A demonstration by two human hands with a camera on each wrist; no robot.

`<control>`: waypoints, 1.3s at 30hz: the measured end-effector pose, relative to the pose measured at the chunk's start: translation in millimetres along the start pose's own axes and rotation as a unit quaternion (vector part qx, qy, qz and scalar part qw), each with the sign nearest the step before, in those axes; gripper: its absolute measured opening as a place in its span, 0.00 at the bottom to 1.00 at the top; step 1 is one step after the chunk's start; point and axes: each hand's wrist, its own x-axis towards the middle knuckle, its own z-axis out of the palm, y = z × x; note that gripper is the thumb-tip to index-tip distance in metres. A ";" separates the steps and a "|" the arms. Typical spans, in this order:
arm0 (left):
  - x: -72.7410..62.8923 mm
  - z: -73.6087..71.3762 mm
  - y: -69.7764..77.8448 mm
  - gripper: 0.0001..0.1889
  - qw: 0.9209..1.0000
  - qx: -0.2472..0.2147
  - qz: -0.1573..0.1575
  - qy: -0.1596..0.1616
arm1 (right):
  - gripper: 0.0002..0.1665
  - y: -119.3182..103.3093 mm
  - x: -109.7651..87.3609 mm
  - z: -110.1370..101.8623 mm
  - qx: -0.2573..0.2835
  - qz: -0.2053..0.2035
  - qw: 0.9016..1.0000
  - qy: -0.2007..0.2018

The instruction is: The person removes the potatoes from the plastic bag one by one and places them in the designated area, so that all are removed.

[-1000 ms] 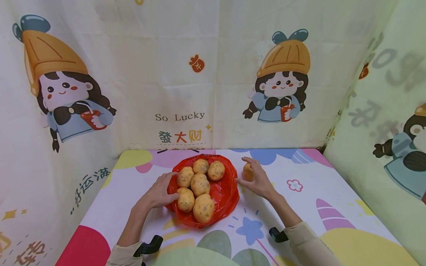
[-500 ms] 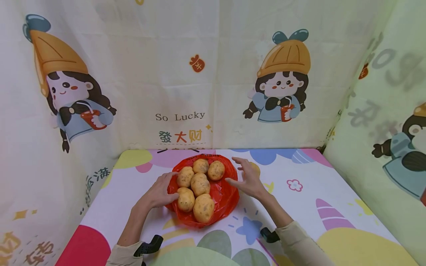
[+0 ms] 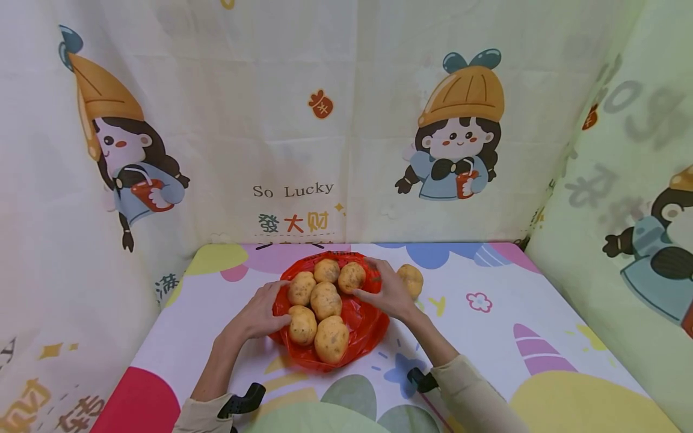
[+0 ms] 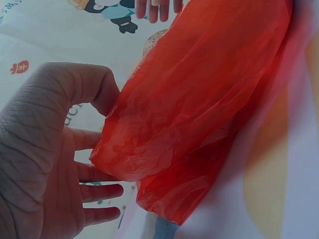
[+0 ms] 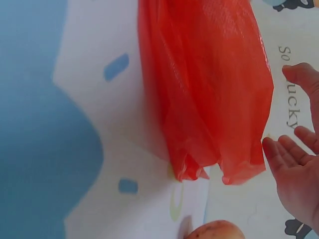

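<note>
Several potatoes [image 3: 326, 300] lie in a red plastic bag [image 3: 370, 328] that sits with its mouth spread wide on the table. My left hand [image 3: 258, 313] rests at the bag's left rim, thumb and fingers apart; the left wrist view shows its fingers [image 4: 102, 193] mostly straight beside the red film. Over the right rim is my right hand [image 3: 392, 293], with nothing in it. Its thumb and fingers are spread near the upper right potato [image 3: 352, 277]. One potato [image 3: 411, 281] lies on the table outside the bag, behind that hand; the right wrist view catches its edge.
A printed cloth with coloured shapes covers the table [image 3: 476, 343]. Patterned curtains [image 3: 373, 150] stand along the back and both sides. A black wrist camera mount sits on each forearm.
My right hand has left the potato outside the bag and moved left over the bag's right rim. The left hand stays in place. The left curtain has shifted.
</note>
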 end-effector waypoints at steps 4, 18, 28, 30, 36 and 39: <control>0.1 0.0 -0.4 0.43 1.000 0.000 0.000 -0.002 | 0.49 -4.4 2.4 4.1 -0.002 0.016 1.000 -0.008; -0.8 0.4 0.5 0.43 1.000 0.001 -0.006 -0.005 | 0.50 -8.0 18.0 12.2 -0.045 0.059 0.997 -0.027; -0.9 -0.2 0.8 0.43 1.000 0.001 -0.002 -0.002 | 0.50 -9.0 29.7 13.5 -0.048 0.090 0.994 -0.043; -0.7 -0.1 0.8 0.43 1.000 0.002 -0.003 -0.003 | 0.49 -9.6 31.5 13.9 -0.044 0.096 0.993 -0.044; -0.4 0.5 1.2 0.42 1.000 0.004 -0.002 -0.003 | 0.48 -7.8 34.7 17.0 -0.049 0.102 0.993 -0.043; -0.4 1.0 0.9 0.42 1.000 0.004 -0.001 -0.002 | 0.48 -6.5 36.0 18.9 -0.055 0.103 0.992 -0.043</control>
